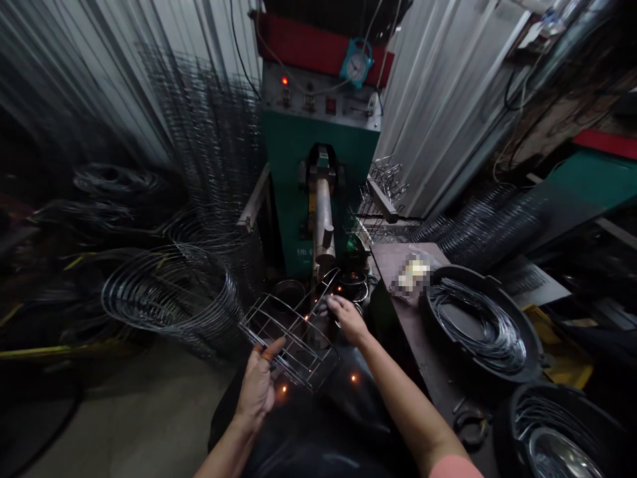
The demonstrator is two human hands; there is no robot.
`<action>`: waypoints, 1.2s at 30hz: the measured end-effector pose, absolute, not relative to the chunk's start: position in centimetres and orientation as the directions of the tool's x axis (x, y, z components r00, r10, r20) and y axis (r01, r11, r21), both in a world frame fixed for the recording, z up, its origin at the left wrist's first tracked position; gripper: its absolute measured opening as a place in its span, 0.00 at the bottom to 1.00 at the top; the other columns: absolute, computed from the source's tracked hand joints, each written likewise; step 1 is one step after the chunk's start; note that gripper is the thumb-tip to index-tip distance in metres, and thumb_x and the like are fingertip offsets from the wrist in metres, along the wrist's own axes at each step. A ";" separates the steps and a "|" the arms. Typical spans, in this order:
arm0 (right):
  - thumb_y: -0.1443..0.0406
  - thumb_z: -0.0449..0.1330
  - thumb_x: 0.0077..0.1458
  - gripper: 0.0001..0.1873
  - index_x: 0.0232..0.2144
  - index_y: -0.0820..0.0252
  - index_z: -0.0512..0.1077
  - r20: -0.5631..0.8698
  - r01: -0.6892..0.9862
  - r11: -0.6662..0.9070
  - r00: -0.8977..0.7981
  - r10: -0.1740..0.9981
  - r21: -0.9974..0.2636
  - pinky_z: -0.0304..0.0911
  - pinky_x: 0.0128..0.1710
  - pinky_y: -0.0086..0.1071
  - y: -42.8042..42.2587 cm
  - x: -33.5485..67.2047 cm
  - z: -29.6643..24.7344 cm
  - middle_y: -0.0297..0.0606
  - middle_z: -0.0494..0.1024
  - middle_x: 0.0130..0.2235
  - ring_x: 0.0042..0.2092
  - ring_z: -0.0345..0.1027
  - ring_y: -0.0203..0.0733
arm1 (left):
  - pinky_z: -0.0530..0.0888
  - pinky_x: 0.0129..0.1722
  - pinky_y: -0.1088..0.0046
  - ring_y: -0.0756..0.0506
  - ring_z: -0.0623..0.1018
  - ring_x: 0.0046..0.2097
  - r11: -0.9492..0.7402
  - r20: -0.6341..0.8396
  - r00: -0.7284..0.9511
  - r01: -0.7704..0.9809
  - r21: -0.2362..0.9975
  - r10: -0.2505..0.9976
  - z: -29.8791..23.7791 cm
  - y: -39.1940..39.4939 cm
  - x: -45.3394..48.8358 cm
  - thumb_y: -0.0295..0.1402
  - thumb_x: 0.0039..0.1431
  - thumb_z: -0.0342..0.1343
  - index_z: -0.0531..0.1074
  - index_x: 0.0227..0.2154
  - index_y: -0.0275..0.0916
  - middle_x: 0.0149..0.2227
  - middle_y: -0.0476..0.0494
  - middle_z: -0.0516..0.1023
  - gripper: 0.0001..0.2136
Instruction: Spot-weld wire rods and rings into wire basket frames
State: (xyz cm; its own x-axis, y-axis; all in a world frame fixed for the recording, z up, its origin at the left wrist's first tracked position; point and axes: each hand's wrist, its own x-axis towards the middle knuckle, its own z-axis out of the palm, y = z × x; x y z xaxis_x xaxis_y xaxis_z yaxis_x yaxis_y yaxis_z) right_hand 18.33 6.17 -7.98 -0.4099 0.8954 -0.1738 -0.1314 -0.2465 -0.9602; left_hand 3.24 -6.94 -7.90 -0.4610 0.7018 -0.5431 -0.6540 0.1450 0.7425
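Note:
My left hand [257, 384] is closed on the near left edge of a wire rack [281, 323], thumb on top. The rack is a grid of thin metal rods, tilted under the electrode arm of a green spot welder [324, 219]. My right hand [344, 315] pinches at the rack's right side, close beneath the electrode; its fingertips are dark, and exactly which wire they hold is hard to make out. Orange sparks [306, 318] glow around the rack and over the dark apron [338, 425] on my lap.
Wire hoops [169, 292] are stacked at the left, with tall wire mesh [199, 113] behind. On the right, a bench [398, 318] bears a black tub [432, 338] of wire rings and a second tub [517, 425]. A blue clock [356, 64] hangs on the welder.

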 end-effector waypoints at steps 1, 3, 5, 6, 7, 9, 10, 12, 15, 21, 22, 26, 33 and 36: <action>0.52 0.63 0.42 0.19 0.30 0.60 0.72 -0.180 -0.057 -0.238 -0.495 0.850 -0.970 0.60 0.30 0.27 5.1 19.0 -8.2 0.31 0.73 0.25 0.27 0.65 0.33 | 0.71 0.28 0.71 0.45 0.74 0.37 0.143 -0.546 -0.456 -0.662 0.736 0.703 -7.9 -7.0 3.4 0.38 0.36 0.63 0.68 0.30 0.41 0.35 0.47 0.75 0.16; 0.51 0.61 0.44 0.18 0.30 0.60 0.72 -0.200 0.077 -0.195 -0.623 0.756 -0.978 0.60 0.31 0.28 2.9 20.2 -8.8 0.31 0.72 0.25 0.28 0.64 0.33 | 0.71 0.29 0.71 0.46 0.74 0.35 0.120 -0.540 -0.464 -0.670 0.732 0.702 -7.9 -7.0 3.8 0.37 0.36 0.63 0.68 0.30 0.40 0.34 0.48 0.74 0.15; 0.50 0.59 0.46 0.19 0.28 0.61 0.72 -0.196 0.151 -0.128 -0.660 0.725 -0.980 0.58 0.31 0.28 1.4 20.7 -9.2 0.30 0.71 0.25 0.28 0.62 0.33 | 0.71 0.29 0.71 0.46 0.74 0.36 0.088 -0.534 -0.492 -0.674 0.734 0.688 -7.9 -7.0 3.9 0.35 0.35 0.63 0.67 0.29 0.40 0.33 0.49 0.73 0.15; 0.49 0.58 0.47 0.20 0.27 0.61 0.71 -0.183 0.167 -0.096 -0.651 0.737 -0.981 0.57 0.31 0.27 0.9 20.8 -9.3 0.30 0.70 0.25 0.28 0.61 0.33 | 0.71 0.29 0.72 0.46 0.74 0.37 0.078 -0.536 -0.504 -0.674 0.734 0.677 -7.9 -6.9 3.9 0.35 0.35 0.63 0.67 0.29 0.40 0.33 0.49 0.73 0.15; 0.49 0.57 0.48 0.21 0.27 0.61 0.71 -0.166 0.178 -0.066 -0.637 0.753 -0.982 0.56 0.32 0.27 0.7 20.7 -9.3 0.30 0.69 0.25 0.28 0.60 0.32 | 0.71 0.29 0.73 0.47 0.73 0.37 0.074 -0.537 -0.514 -0.673 0.736 0.669 -8.0 -6.9 3.9 0.35 0.35 0.63 0.68 0.28 0.40 0.34 0.49 0.72 0.14; 0.48 0.56 0.49 0.22 0.27 0.62 0.70 -0.136 0.190 -0.020 -0.623 0.771 -0.982 0.55 0.32 0.27 0.9 20.4 -9.3 0.30 0.67 0.25 0.29 0.59 0.33 | 0.71 0.29 0.74 0.48 0.72 0.38 0.074 -0.536 -0.520 -0.668 0.740 0.665 -8.3 -6.7 3.8 0.35 0.36 0.62 0.68 0.28 0.40 0.36 0.49 0.71 0.13; 0.47 0.55 0.49 0.22 0.27 0.62 0.70 -0.125 0.191 -0.005 -0.623 0.772 -0.982 0.55 0.32 0.27 1.1 20.2 -9.3 0.30 0.67 0.25 0.29 0.58 0.33 | 0.71 0.29 0.73 0.48 0.71 0.38 0.073 -0.531 -0.522 -0.664 0.744 0.668 -8.4 -6.6 3.6 0.36 0.37 0.62 0.69 0.28 0.40 0.36 0.49 0.71 0.13; 0.47 0.54 0.49 0.22 0.27 0.61 0.69 -0.112 0.191 0.013 -0.626 0.772 -0.982 0.55 0.33 0.28 1.6 19.8 -9.3 0.30 0.67 0.25 0.29 0.58 0.33 | 0.71 0.30 0.72 0.48 0.70 0.37 0.080 -0.524 -0.523 -0.653 0.754 0.672 -8.5 -6.4 3.4 0.37 0.37 0.61 0.70 0.28 0.40 0.37 0.48 0.70 0.12; 0.48 0.53 0.51 0.22 0.27 0.61 0.69 -0.103 0.197 0.025 -0.613 0.783 -0.980 0.55 0.32 0.28 1.9 19.5 -9.4 0.30 0.66 0.25 0.29 0.57 0.33 | 0.71 0.29 0.71 0.48 0.69 0.35 0.109 -0.523 -0.518 -0.633 0.767 0.676 -8.2 -6.2 3.1 0.37 0.38 0.59 0.71 0.29 0.41 0.36 0.48 0.69 0.12; 0.49 0.53 0.52 0.21 0.29 0.61 0.71 -0.131 0.200 -0.009 -0.605 0.785 -0.980 0.57 0.32 0.28 1.7 19.1 -9.8 0.31 0.68 0.26 0.29 0.60 0.34 | 0.70 0.29 0.73 0.47 0.70 0.38 0.120 -0.510 -0.537 -0.601 0.790 0.672 -7.8 -5.8 2.8 0.38 0.39 0.59 0.69 0.29 0.41 0.38 0.47 0.71 0.12; 0.49 0.53 0.52 0.21 0.29 0.61 0.71 -0.129 0.191 -0.013 -0.608 0.783 -0.981 0.57 0.33 0.28 1.7 19.0 -9.9 0.32 0.69 0.26 0.30 0.60 0.34 | 0.70 0.29 0.73 0.47 0.71 0.39 0.110 -0.505 -0.541 -0.602 0.791 0.672 -7.9 -5.8 2.8 0.38 0.39 0.60 0.69 0.29 0.41 0.38 0.48 0.71 0.12; 0.47 0.52 0.52 0.23 0.32 0.60 0.73 -0.111 0.166 -0.011 -0.604 0.789 -0.986 0.60 0.35 0.30 0.7 19.0 -10.1 0.34 0.71 0.28 0.31 0.63 0.36 | 0.71 0.30 0.71 0.45 0.72 0.39 0.081 -0.493 -0.533 -0.618 0.782 0.688 -9.1 -6.3 2.7 0.35 0.34 0.62 0.67 0.28 0.41 0.35 0.48 0.71 0.14; 0.45 0.56 0.47 0.31 0.48 0.57 0.70 -0.106 0.228 0.092 -0.725 0.681 -0.969 0.59 0.52 0.41 -2.9 23.7 -11.5 0.42 0.74 0.48 0.50 0.65 0.50 | 0.72 0.33 0.66 0.42 0.72 0.42 0.056 -0.478 -0.466 -0.670 0.740 0.745 -10.0 -11.8 1.0 0.34 0.33 0.65 0.71 0.30 0.39 0.37 0.45 0.72 0.16; 0.43 0.50 0.50 0.29 0.45 0.54 0.72 -0.093 0.348 0.172 -0.630 0.771 -0.922 0.61 0.51 0.42 -1.6 26.4 -12.3 0.43 0.74 0.47 0.52 0.63 0.51 | 0.73 0.33 0.61 0.40 0.72 0.41 -0.049 -0.461 -0.452 -0.753 0.657 0.764 -8.1 -14.4 -0.9 0.33 0.35 0.64 0.70 0.29 0.39 0.35 0.43 0.73 0.14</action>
State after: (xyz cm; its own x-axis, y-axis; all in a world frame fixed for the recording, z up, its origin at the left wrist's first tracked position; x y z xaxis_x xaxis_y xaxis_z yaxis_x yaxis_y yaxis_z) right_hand 26.37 -1.61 -12.34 -0.6302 0.7708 -0.0934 0.3476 0.1725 -0.9217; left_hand -0.92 -14.44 -8.11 -0.4517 0.7639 -0.4610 -0.7525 -0.0486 0.6568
